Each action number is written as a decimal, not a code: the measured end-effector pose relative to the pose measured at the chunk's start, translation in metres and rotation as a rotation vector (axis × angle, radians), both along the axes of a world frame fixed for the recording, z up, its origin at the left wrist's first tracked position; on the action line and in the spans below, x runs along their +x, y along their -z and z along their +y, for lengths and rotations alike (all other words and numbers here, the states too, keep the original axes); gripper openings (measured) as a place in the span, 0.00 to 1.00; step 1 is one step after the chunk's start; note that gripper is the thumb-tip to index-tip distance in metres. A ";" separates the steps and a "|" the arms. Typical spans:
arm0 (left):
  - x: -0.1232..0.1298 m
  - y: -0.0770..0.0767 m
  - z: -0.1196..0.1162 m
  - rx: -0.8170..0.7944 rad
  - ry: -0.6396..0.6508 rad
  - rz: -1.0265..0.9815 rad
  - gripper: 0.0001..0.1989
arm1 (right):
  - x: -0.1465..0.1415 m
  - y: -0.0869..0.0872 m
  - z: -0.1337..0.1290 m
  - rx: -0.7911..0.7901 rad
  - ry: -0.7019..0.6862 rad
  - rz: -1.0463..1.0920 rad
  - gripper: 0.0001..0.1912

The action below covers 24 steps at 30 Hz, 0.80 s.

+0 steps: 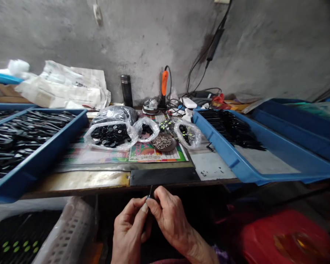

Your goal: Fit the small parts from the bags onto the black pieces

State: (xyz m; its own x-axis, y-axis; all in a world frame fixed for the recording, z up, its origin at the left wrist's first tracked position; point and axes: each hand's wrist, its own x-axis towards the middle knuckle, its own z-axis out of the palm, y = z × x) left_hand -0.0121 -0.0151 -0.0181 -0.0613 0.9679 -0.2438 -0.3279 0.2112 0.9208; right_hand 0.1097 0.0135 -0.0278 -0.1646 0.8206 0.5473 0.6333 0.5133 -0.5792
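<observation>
Grip: left hand (128, 231) and right hand (170, 220) together, fingertips (145, 207) clamped on a thin black part (150, 191).
Part: upright, blue-flecked, just below the workbench edge (85, 181).
Room: blue plastic tray (231, 157) on the workbench, concrete wall (154, 44) behind.
Hidden: the part's lower end, behind the fingers.

Here we are along a rough grey concrete wall (143, 44), scuffed and blotched, with a dark stain spreading high on the right! A black power adapter (215, 44) hangs there on its cable, running down toward the back of the bench (79, 181), and crumpled white paper sacks (68, 86) slump against the wall on the left, all under flat, muted light.
</observation>
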 end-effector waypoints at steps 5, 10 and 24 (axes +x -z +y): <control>-0.001 0.004 0.001 -0.009 0.010 -0.038 0.19 | 0.002 -0.003 -0.003 -0.041 -0.029 0.046 0.23; 0.000 0.003 0.001 -0.028 0.003 -0.041 0.19 | 0.001 0.001 -0.004 0.066 0.013 -0.032 0.22; -0.001 0.003 -0.002 -0.008 -0.002 -0.044 0.18 | 0.000 -0.002 -0.004 -0.256 -0.068 0.160 0.22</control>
